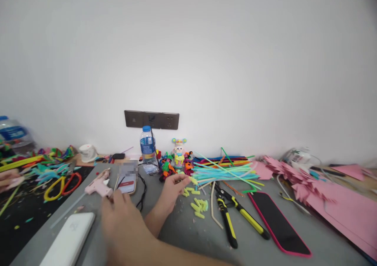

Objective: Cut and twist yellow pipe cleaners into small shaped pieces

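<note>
My left hand [171,193] pinches a short yellow-green fuzzy piece [193,180] between thumb and fingertips. Crossing over my left forearm, my right hand [125,224] is at the handle end of a pink glue gun [100,185]; its fingers are curled down and blurred, so their grip is unclear. Several cut yellow-green pieces [198,208] lie on the grey mat [188,242], right of my left hand. Behind them stands a small figurine [178,154] among colourful fuzzy shapes.
Pliers [228,222], a pink-edged phone [279,222] and pink paper [347,207] lie to the right. Pipe cleaners [226,171] and a water bottle [147,148] are behind. At left are a white power bank [69,238], scissors [72,184] and another person's hand [10,180].
</note>
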`<act>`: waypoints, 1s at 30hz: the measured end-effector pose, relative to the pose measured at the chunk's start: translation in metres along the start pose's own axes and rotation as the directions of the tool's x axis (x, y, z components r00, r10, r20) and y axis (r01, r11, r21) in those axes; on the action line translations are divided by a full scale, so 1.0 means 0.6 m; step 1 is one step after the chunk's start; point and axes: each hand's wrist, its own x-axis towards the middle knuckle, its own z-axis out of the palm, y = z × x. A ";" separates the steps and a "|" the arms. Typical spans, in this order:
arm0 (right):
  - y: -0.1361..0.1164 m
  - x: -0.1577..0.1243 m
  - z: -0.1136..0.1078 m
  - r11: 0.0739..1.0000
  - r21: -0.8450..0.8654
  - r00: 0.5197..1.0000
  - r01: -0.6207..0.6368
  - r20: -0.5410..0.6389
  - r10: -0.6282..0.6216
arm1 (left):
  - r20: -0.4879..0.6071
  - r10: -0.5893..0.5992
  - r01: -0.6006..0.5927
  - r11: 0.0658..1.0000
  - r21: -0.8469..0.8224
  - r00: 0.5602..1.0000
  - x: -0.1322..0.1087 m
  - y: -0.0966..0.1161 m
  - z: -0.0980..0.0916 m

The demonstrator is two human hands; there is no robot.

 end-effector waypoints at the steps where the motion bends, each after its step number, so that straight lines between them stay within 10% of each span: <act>1: 0.007 -0.028 -0.017 1.000 0.021 0.998 -0.003 0.057 0.001 | -0.011 0.015 -0.015 1.000 -0.006 1.000 0.000 0.004 -0.001; 7: 0.151 -0.175 -0.135 0.907 0.286 0.936 -0.310 0.257 0.239 | -0.110 0.073 -0.076 0.997 -0.021 0.991 0.008 0.021 -0.016; 13: 0.324 -0.198 -0.185 0.856 0.165 0.864 -0.490 -0.037 0.502 | -0.152 0.059 -0.058 0.998 0.011 0.987 0.010 0.022 -0.024; 24: 0.343 -0.167 -0.100 0.862 -0.048 0.863 -0.504 -0.043 0.503 | -0.108 0.087 -0.072 0.988 0.134 0.990 0.001 0.024 -0.010; 30: 0.354 -0.182 -0.120 0.823 0.317 0.850 -0.472 -0.086 0.520 | -0.109 0.071 -0.044 0.972 0.229 0.992 -0.002 0.027 -0.016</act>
